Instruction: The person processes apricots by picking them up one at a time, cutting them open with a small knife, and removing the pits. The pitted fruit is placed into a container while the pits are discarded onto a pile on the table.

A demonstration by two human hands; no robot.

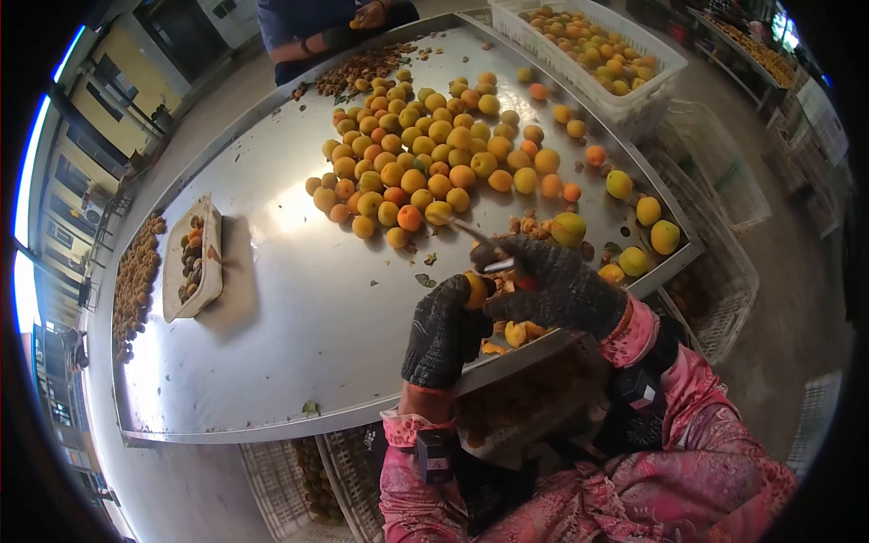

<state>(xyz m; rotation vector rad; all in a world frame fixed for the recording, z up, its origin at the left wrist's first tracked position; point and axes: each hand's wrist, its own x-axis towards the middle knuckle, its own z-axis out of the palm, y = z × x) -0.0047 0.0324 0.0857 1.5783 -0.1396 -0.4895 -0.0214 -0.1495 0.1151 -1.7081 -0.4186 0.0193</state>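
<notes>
Orange apricot (pixel 477 290), one, in left hand (pixel 444 330)

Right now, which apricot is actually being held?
The orange apricot in the gloved left hand, beside the knife; the other apricots lie loose on the table.

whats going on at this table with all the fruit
A person in dark gloves holds an apricot in the left hand and a knife in the right hand, close together over the near edge of a metal table. A pile of apricots covers the table, a small tray of dark bits sits to the left, and another person works at the far end.
</notes>
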